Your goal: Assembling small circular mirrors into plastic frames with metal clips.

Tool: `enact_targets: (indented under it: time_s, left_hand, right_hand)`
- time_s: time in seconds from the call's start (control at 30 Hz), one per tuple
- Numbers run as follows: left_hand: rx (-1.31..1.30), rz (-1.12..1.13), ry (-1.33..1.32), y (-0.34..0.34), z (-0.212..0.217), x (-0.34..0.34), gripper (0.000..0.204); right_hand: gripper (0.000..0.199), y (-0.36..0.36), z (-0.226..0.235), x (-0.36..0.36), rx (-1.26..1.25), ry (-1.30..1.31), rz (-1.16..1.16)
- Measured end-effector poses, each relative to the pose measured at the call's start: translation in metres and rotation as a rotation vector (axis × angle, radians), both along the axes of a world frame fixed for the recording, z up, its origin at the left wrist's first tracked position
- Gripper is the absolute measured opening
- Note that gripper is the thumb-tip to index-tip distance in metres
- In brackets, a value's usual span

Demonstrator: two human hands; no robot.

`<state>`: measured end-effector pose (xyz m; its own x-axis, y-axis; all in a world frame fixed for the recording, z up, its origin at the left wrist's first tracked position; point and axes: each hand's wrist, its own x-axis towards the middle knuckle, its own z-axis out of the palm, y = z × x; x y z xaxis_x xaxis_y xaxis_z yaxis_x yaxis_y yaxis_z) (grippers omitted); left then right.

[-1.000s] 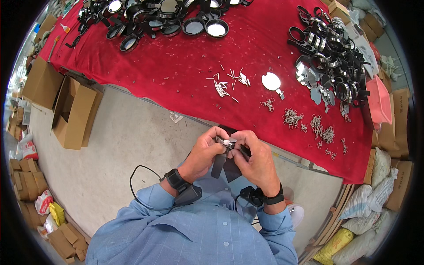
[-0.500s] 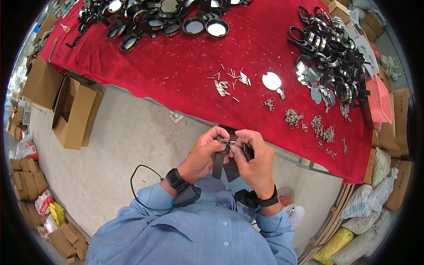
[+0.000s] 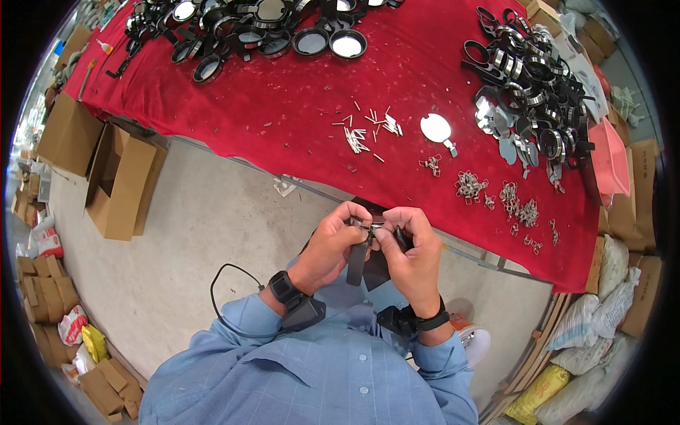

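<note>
Close to my body, just off the near table edge, both hands meet on a black-handled part (image 3: 355,265) whose flat dark handle hangs downward. My left hand (image 3: 327,248) pinches it from the left, thumb and index finger at the small metal bit on top. From the right, my right hand (image 3: 414,255) closes on the same part, thumb pressed near that metal bit. Fingers hide most of it. On the red cloth beyond lie loose metal pins (image 3: 355,140), a round silver disc with a tab (image 3: 435,129) and small wire clips (image 3: 469,185).
Black rings with handles (image 3: 542,74) are heaped at the right, beside a pink bin (image 3: 608,159). More black round pieces with silvery faces (image 3: 312,42) cover the far left of the red-clothed table (image 3: 283,131). An open cardboard box (image 3: 120,188) stands on the floor at left.
My fingers have shifted slightly around the black-handled part, and its hanging handle has swung a little to the right. Nothing on the table has moved.
</note>
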<state>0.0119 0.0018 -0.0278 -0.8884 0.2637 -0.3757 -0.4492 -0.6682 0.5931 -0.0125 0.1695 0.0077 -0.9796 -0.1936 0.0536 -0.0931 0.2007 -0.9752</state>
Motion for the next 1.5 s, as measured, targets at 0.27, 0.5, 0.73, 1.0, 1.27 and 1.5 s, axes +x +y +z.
enact_targets:
  time_s: [0.27, 0.5, 0.73, 1.0, 1.27, 1.5]
  left_hand:
    - [-0.039, 0.073, 0.078, -0.002, 0.012, -0.001, 0.022]
    - [-0.037, 0.079, 0.106, -0.002, 0.009, 0.002, 0.021]
    - [-0.110, 0.096, 0.137, 0.002, 0.016, 0.002, 0.023]
    - [-0.166, 0.092, 0.170, 0.000, 0.019, 0.004, 0.025]
    - [-0.076, 0.137, 0.070, -0.002, 0.018, 0.004, 0.026]
    - [-0.068, 0.133, 0.087, -0.002, 0.017, 0.006, 0.026]
  right_hand:
    - [0.006, 0.001, -0.001, 0.004, 0.042, 0.103, -0.011]
    - [0.004, 0.001, 0.009, 0.006, 0.137, 0.229, 0.025]
    - [0.005, -0.002, -0.004, 0.015, 0.086, 0.069, -0.013]
    - [0.011, 0.001, -0.004, 0.015, -0.063, -0.120, 0.014]
    - [0.013, -0.001, 0.000, 0.020, -0.214, -0.179, 0.059]
    - [0.011, -0.005, 0.003, 0.022, -0.297, -0.180, -0.006]
